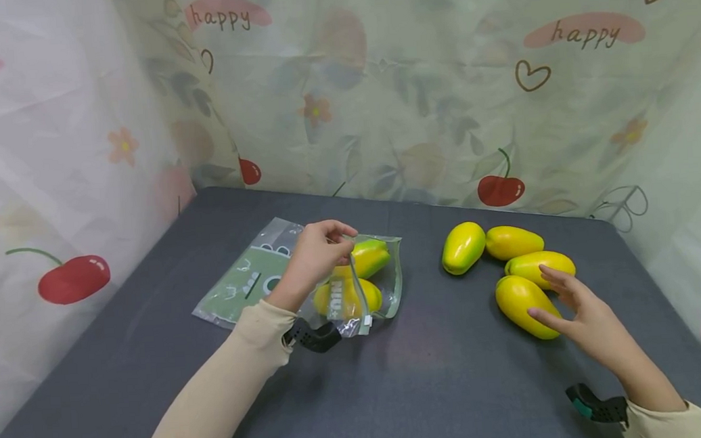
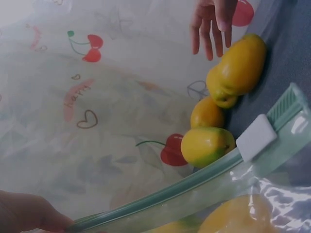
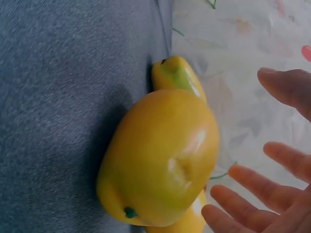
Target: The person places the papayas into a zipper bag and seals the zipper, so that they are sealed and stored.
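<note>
A clear and green zip bag (image 1: 396, 280) lies on the table, with two yellow-green papayas (image 1: 370, 258) inside. My left hand (image 1: 319, 252) pinches the upper edge of its opening between thumb and fingers. A white slider (image 2: 256, 137) sits at one end of the green zip strip in the left wrist view. At the right, my right hand (image 1: 592, 324) hovers by the nearest yellow papaya (image 1: 523, 307), fingers spread and holding nothing. In the right wrist view the fingers (image 3: 252, 182) are apart from that papaya.
Behind the nearest papaya, three more loose papayas (image 1: 464, 248) lie close together. A flat green-printed part of the bag (image 1: 251, 280) reaches left. The dark grey tabletop (image 1: 423, 390) is bounded by a patterned cloth (image 1: 380, 122) at the back and sides.
</note>
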Demonstrator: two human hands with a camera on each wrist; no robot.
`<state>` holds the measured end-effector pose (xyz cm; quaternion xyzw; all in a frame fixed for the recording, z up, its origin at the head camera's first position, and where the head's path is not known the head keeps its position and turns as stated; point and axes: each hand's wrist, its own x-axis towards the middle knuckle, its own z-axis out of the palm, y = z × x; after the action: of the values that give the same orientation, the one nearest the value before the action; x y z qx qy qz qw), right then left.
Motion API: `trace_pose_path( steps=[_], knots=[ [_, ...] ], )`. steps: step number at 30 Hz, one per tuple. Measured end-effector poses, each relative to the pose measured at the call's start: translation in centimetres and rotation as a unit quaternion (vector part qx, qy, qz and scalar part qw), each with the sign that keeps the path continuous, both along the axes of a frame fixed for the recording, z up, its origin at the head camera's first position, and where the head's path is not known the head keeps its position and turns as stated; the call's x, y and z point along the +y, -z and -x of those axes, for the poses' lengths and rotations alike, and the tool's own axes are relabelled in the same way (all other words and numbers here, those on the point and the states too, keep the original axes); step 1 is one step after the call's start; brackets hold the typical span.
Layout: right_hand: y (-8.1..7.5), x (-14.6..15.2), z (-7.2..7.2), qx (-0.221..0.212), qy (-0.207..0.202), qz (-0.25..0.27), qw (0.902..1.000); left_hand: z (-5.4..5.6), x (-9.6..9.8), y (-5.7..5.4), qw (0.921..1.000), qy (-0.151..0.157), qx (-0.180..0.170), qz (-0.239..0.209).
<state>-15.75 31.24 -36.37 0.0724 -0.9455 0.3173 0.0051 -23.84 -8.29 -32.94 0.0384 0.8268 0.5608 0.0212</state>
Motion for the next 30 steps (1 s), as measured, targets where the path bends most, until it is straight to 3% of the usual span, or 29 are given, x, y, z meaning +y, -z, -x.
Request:
trace_pose_path(
  steps=[9, 30],
  knots=[
    [1.2, 0.7, 0.9, -0.061, 0.001, -0.014, 0.9980, 0.1, 0.0, 0.2, 1.0000, 0.001, 0.006, 0.002],
    [2.2, 0.4, 1.3, -0.109, -0.027, -0.073, 0.9910, -0.1, -0.1, 0.1, 1.0000, -0.001, 0.006, 0.001]
  ],
)
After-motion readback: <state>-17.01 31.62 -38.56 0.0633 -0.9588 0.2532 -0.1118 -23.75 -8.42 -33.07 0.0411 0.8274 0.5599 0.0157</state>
